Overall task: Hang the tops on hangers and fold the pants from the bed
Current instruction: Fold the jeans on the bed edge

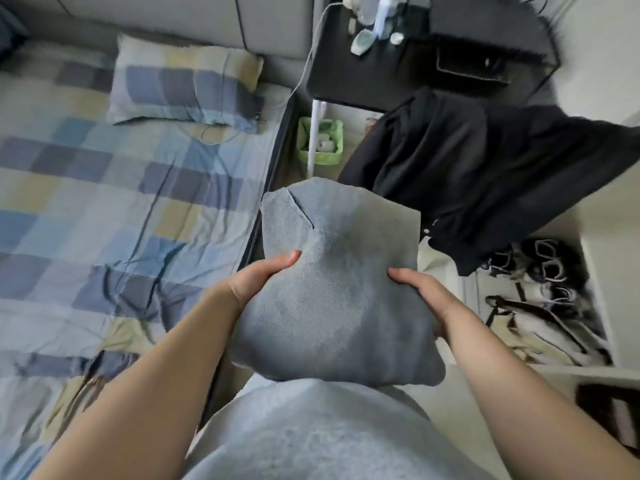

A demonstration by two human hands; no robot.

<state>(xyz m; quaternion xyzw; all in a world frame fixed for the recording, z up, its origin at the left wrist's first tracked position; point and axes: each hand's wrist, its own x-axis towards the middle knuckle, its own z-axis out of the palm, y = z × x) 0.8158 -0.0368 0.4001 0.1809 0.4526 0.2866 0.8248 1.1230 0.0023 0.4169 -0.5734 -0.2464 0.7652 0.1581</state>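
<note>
The folded grey-blue pants (332, 289) are held in the air just beside the bed (104, 209), off its edge. The left hand (263, 280) and the right hand (424, 294) grip opposite sides of the pants. A black garment (467, 161) hangs farther from the bed. A checked pillow (183, 88) lies at the bed's head.

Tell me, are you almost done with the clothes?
Nearly, it seems. Done: the grey pants are folded into a bundle. In hand: the left hand and right hand hold that bundle beside the bed. A black garment hangs to the right; no hanger shows. Left: setting the pants down; I see no other clothes on the bed.
</note>
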